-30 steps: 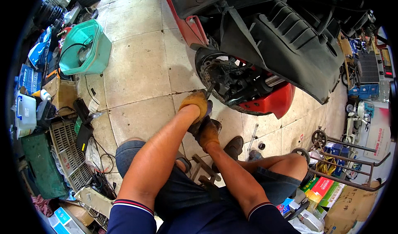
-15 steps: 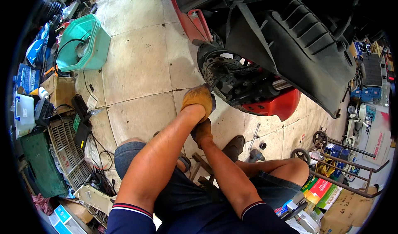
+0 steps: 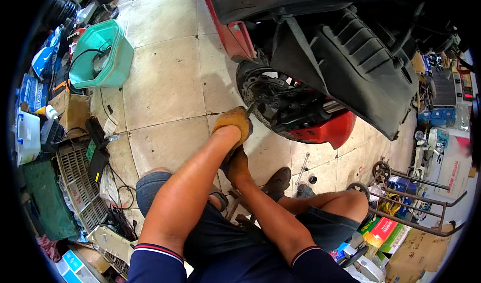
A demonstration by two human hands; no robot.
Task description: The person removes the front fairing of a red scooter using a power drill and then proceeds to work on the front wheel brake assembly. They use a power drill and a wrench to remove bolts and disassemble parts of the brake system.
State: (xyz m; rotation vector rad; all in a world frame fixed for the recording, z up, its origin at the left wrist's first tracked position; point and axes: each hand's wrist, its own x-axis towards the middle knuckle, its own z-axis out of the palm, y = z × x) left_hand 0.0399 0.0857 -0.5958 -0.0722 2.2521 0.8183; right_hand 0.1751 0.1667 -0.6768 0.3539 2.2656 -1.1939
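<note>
My left hand [image 3: 233, 123], in an orange-brown work glove with a dark palm side, is closed beside the wheel [image 3: 253, 85] of a red and black scooter. A thin dark metal shaft [image 3: 251, 107] sticks out past its fingers toward the wheel's hub; the rest of that tool is hidden in the glove. Just below and nearer to me, my right hand [image 3: 236, 168] wears a matching glove and is curled shut against the left one. What it grips is out of sight. A black brake disc [image 3: 249, 88] and a red mudguard [image 3: 328, 131] show at the wheel.
A long wrench [image 3: 304, 167] and a small black ring [image 3: 312, 179] lie on the tiles [image 3: 165, 102] by my shoe [image 3: 277, 183]. At right stands a hand truck [image 3: 426, 208]. A teal tub [image 3: 117, 57] and piled boxes and cables line the left.
Both hands have shifted slightly left, and the right one sits a little lower. The scooter and the wrench appear a bit farther left as the view turns.
</note>
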